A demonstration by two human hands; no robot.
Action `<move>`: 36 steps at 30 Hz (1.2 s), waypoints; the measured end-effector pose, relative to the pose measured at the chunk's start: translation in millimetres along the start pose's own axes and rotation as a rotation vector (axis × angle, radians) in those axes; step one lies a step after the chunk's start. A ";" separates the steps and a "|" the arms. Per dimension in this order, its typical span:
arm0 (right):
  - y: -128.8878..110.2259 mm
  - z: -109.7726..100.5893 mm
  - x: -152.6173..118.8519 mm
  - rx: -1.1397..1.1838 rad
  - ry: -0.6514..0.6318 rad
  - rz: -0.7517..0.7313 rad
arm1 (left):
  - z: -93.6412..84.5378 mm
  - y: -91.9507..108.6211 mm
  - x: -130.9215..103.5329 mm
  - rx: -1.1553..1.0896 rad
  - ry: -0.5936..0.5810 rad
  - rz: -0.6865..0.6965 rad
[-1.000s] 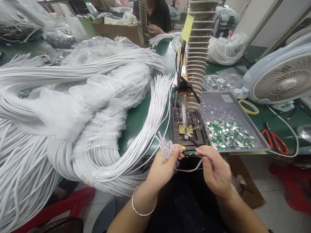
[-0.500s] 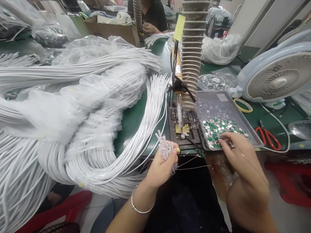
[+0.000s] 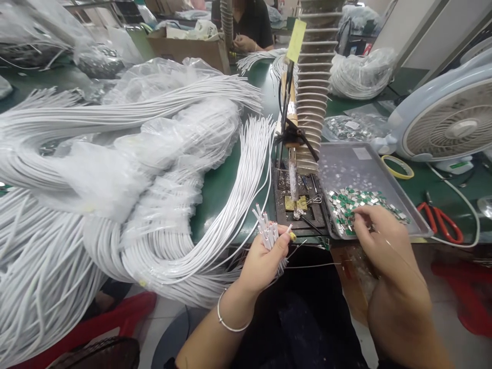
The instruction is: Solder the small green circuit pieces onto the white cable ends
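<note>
My left hand [image 3: 267,261] is closed round a bunch of white cables [image 3: 269,233], whose cut ends point up with reddish cores showing. One cable end stands apart by the thumb, beside a small yellow thing [image 3: 292,236]. My right hand [image 3: 388,246] is at the front of a grey metal tray [image 3: 369,159], its thumb and fingers pinched at the edge of a heap of small green and silver USB-type connectors [image 3: 355,200]. What lies between those fingertips is hidden. A thin wire [image 3: 400,253] runs across the back of that hand.
A soldering iron [image 3: 293,171] hangs tip down over a dark holder [image 3: 280,187], before a ribbed hose [image 3: 313,87]. Big white cable bundles [image 3: 154,251] fill the left. Red-handled pliers [image 3: 442,223], yellow tape [image 3: 397,167] and a fan [image 3: 457,123] stand right. Opposite sits a person [image 3: 249,25].
The whole view has shifted, so things appear further right. My right fingers have drawn closer together at the connectors. One cable end now sticks out separately by my left thumb.
</note>
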State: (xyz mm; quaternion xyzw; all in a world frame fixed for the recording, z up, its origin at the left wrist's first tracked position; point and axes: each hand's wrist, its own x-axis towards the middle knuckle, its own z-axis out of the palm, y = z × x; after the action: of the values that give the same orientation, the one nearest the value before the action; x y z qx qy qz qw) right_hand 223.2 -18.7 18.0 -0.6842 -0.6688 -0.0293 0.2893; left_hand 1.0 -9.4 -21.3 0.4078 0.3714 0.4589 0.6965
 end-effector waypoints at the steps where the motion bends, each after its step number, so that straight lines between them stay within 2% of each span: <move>1: -3.0 1.1 -1.9 0.050 0.049 -0.022 | 0.5 0.5 0.3 0.013 -0.001 -0.001; 3: -10.8 2.7 -6.4 0.173 0.112 -0.045 | 1.6 0.7 0.6 0.028 0.008 -0.006; 5: -20.1 3.7 -11.2 0.310 0.115 -0.059 | 2.6 -0.5 0.7 0.030 0.033 -0.007; 10: -42.1 11.1 -21.8 0.503 0.035 -0.083 | 4.5 -5.7 -0.2 0.016 0.062 -0.014; 15: -55.3 26.7 -27.7 0.663 -0.095 -0.021 | 5.8 -4.6 -1.0 0.006 0.019 -0.014; 20: -64.8 33.6 -25.9 0.716 -0.187 0.018 | 5.9 -1.1 -1.4 -0.038 0.036 0.015; 36: -74.4 38.9 -28.6 0.839 -0.146 0.140 | 8.6 4.5 -4.8 0.020 0.021 0.048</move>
State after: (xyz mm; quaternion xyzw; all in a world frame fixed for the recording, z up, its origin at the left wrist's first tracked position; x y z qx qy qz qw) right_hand 137.4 -32.1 0.0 -0.5512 -0.5936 0.3135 0.4955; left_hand 5.7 -14.8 -13.2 0.4189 0.3733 0.4761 0.6771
